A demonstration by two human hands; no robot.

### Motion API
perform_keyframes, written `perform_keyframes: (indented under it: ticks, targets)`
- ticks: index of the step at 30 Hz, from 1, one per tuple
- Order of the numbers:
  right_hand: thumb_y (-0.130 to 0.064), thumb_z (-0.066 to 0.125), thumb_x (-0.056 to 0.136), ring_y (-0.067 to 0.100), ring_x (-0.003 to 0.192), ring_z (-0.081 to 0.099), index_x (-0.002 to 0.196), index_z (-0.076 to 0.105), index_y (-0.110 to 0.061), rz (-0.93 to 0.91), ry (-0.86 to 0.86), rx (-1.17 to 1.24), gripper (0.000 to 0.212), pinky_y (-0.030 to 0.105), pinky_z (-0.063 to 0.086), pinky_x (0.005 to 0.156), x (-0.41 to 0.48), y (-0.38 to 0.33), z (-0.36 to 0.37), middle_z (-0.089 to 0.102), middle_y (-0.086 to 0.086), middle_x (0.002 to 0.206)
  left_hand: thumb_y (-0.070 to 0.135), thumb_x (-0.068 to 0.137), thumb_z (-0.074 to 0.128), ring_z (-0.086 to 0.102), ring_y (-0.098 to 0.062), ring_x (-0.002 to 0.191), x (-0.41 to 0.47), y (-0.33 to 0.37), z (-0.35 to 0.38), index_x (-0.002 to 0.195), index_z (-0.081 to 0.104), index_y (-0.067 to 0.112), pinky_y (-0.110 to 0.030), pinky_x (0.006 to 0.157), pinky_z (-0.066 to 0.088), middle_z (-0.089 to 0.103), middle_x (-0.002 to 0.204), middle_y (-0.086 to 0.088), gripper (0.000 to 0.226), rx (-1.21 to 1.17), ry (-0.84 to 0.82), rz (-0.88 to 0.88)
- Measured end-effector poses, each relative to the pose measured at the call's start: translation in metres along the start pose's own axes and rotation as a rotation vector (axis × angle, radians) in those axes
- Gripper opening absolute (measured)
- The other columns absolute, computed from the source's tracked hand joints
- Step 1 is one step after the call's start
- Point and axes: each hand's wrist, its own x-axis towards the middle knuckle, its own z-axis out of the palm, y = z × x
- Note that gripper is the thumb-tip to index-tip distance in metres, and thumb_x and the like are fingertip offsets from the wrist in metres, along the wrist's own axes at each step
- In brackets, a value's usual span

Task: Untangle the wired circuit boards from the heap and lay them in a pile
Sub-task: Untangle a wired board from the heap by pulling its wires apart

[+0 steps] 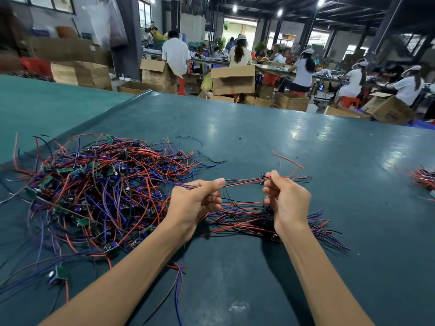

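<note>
The left hand [197,203] pinched the wires [244,181] and the right hand [287,198] pinched their board [263,177], holding one unit taut between the grips, likely to straighten it for stacking. The heap [94,184] lay outside the left grip, the pile [244,222] just under the right.

A single wide-angle view looks from the person's head, forward and down across the smooth dark green tabletop [259,137]. The left hand [195,203] and right hand [287,201] lie close below it.
</note>
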Motion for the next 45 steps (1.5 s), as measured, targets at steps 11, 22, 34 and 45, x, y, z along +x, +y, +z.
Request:
perform_keyframes:
  ticks: [11, 22, 34, 45]
  targets:
    - [-0.011, 0.063, 0.091, 0.017, 0.032, 0.037, 0.053, 0.065, -0.011, -0.23, -0.145, -0.263, 0.039, 0.016, 0.025, 0.037, 0.014, -0.004, -0.017, 0.044, 0.003, 0.041, 0.014, 0.081, 0.078, 0.046, -0.01, 0.05, 0.005, 0.004, -0.002, 0.085, 0.061, 0.002, -0.023, 0.048, 0.046, 0.051, 0.058, 0.0, 0.022, -0.098, 0.04, 0.009]
    - [-0.011, 0.062, 0.088, 0.017, 0.035, 0.034, 0.061, 0.068, -0.004, -0.202, -0.107, -0.14, 0.029, 0.017, 0.022, 0.039, 0.015, -0.003, -0.022, 0.045, 0.005, 0.045, 0.026, 0.08, 0.079, 0.051, -0.009, 0.055, 0.001, 0.0, -0.001, 0.082, 0.065, 0.009, -0.021, 0.048, 0.049, 0.057, 0.066, -0.001, 0.021, -0.113, 0.028, -0.049]
    - [-0.017, 0.063, 0.088, 0.011, 0.038, 0.037, 0.067, 0.062, -0.011, -0.172, 0.189, 0.062, 0.022, 0.016, 0.019, 0.039, 0.039, -0.027, -0.057, 0.054, -0.001, 0.052, 0.021, 0.093, 0.069, 0.055, -0.006, 0.052, 0.008, 0.005, -0.007, 0.088, 0.07, 0.001, -0.023, 0.05, 0.056, 0.062, 0.068, -0.002, 0.021, -0.104, 0.088, 0.044]
    - [-0.03, 0.065, 0.067, 0.017, 0.04, 0.037, 0.054, 0.07, -0.013, -0.222, 0.499, -0.126, 0.021, 0.025, 0.024, 0.041, 0.052, -0.031, -0.09, 0.053, -0.001, 0.047, 0.008, 0.077, 0.079, 0.067, -0.018, 0.058, -0.002, -0.006, 0.0, 0.082, 0.072, -0.004, -0.026, 0.061, 0.059, 0.066, 0.065, -0.015, 0.016, 0.109, -0.08, -0.058]
